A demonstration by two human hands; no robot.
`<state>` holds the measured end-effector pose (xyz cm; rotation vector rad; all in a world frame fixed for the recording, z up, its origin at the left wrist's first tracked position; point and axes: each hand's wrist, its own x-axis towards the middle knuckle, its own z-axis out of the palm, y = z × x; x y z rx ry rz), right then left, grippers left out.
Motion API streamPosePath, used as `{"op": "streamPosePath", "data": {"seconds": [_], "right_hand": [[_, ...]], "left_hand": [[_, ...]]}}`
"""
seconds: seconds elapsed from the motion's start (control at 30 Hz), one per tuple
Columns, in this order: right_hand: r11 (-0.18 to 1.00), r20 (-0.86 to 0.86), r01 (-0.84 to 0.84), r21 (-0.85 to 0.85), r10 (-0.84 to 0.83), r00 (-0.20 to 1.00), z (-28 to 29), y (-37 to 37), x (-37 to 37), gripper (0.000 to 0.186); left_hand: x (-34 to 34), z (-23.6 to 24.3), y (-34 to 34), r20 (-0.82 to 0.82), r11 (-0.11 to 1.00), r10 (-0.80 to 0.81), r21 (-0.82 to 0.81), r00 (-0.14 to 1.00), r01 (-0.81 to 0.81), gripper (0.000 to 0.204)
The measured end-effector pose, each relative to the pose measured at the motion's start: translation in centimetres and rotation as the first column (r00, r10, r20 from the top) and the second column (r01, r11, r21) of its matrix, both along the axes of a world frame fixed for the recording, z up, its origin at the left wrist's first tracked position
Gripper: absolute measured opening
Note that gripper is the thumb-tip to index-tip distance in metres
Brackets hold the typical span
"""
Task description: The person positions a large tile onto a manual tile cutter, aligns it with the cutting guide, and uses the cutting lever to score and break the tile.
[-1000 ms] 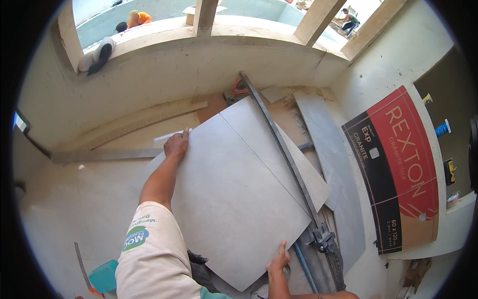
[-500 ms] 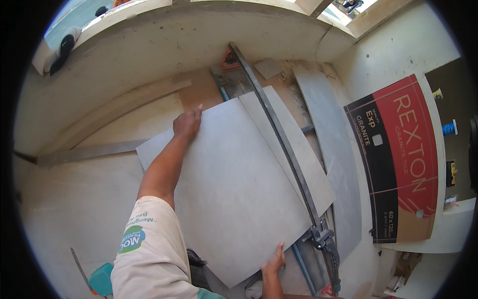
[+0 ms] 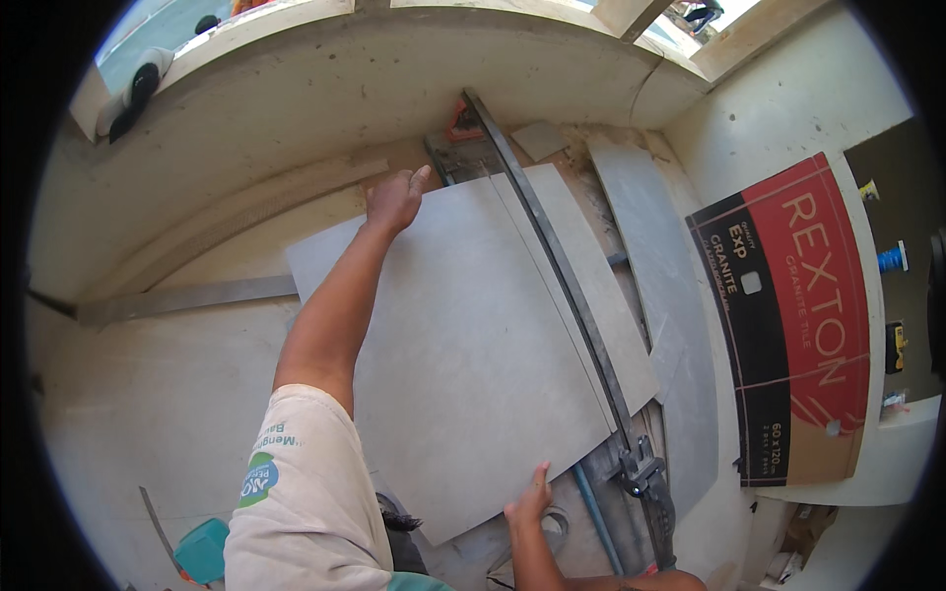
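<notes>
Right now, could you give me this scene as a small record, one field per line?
Left hand: the left hand is at the far edge of a large grey tile; grip unclear
Right hand: the right hand is at its near edge
Overhead: dark metal bar crossing above grey tile
Marking: thin line left of the bar; score or gap, cannot tell
Right side: red-and-black carton
Lower left: teal object

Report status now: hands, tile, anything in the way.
Left hand on far edge, right hand on near edge. Large grey tile between. Dark metal bar runs along right side; contact unclear.
</notes>
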<state>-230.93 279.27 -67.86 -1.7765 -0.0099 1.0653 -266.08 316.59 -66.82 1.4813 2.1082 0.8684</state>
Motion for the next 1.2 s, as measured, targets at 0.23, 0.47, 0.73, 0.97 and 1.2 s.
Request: {"op": "streamPosePath", "data": {"seconds": [0.23,0.47,0.73,0.97,1.2], "right_hand": [[0.995,-0.065,-0.057,0.085,0.062,0.996,-1.8,1.9,-0.3,0.058],[0.975,-0.042,-0.199,0.101,0.204,0.978,-4.8,1.6,1.4,0.064],[0.171,-0.024,-0.664,-0.728,0.961,0.274,11.0,9.1,-0.1,0.070],[0.408,0.643,-0.708,-0.577,0.761,-0.086,32.2,28.1,-3.5,0.051],[0.358,0.676,-0.759,-0.544,0.723,-0.143,27.8,33.3,4.0,0.060]], "left_hand": [[-3.3,1.4,-4.5,0.042,0.997,0.078,0.025,0.996,-0.079,0.061],[-7.5,-0.4,-7.2,0.013,0.987,0.163,0.011,0.987,-0.163,0.060],[-5.4,-0.6,-5.9,0.097,0.983,0.162,0.067,0.982,-0.168,0.064],[-3.5,2.6,-5.7,0.238,0.998,0.038,0.048,0.970,-0.051,0.070],[-6.8,4.4,-8.0,0.084,1.000,-0.003,-0.015,0.996,0.005,0.078]]}}
